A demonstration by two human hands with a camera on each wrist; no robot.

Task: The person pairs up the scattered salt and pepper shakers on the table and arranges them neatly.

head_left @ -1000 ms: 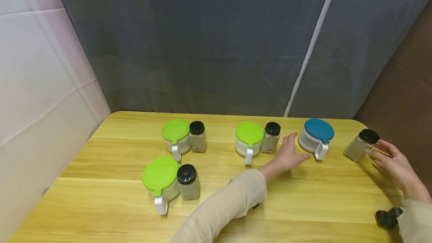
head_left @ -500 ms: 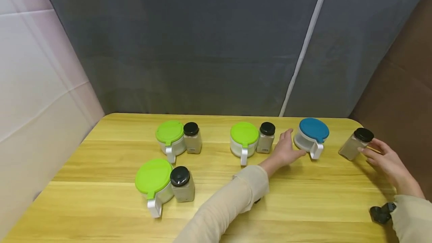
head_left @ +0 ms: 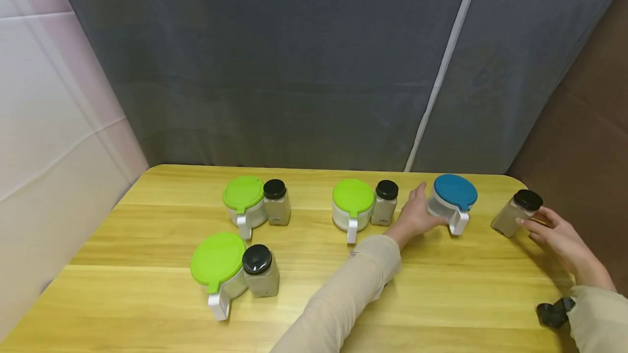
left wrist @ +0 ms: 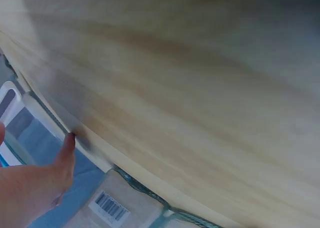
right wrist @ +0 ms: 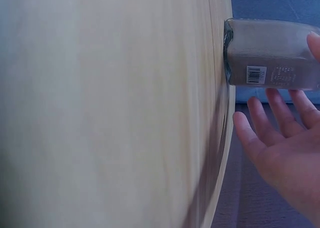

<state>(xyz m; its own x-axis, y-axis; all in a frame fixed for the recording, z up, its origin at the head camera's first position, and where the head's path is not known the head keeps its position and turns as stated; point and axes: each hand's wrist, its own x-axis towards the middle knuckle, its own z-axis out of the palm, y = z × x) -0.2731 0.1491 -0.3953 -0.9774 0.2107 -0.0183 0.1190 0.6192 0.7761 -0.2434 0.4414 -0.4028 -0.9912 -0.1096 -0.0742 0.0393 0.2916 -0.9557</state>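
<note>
My left hand (head_left: 417, 215) is at the left side of a clear seasoning pot with a blue lid (head_left: 455, 189). Its thumb stretches across the pot's front, close to the white handle (head_left: 459, 223), and its fingers lie along the far left side. In the left wrist view the thumb (left wrist: 66, 153) looks straight. At the far right, my right hand (head_left: 554, 236) holds a glass spice jar (head_left: 510, 218) with a black lid. The thumb is on the jar's front and the fingers are on its right side. The jar's base rests on the table near the edge (right wrist: 229, 53).
A green-lidded pot (head_left: 352, 198) and black-lidded spice jar (head_left: 384, 208) stand left of my left hand. Farther left are another such pair, a pot (head_left: 243, 195) and jar (head_left: 277, 208), and a nearer pot (head_left: 218, 260) and jar (head_left: 261, 277). The wooden table (head_left: 441, 309) ends at a grey curtain.
My left hand has moved right, up against the blue-lidded pot. The right hand has closed in on its spice jar. The head view has shifted slightly; the pots and jars keep their places.
</note>
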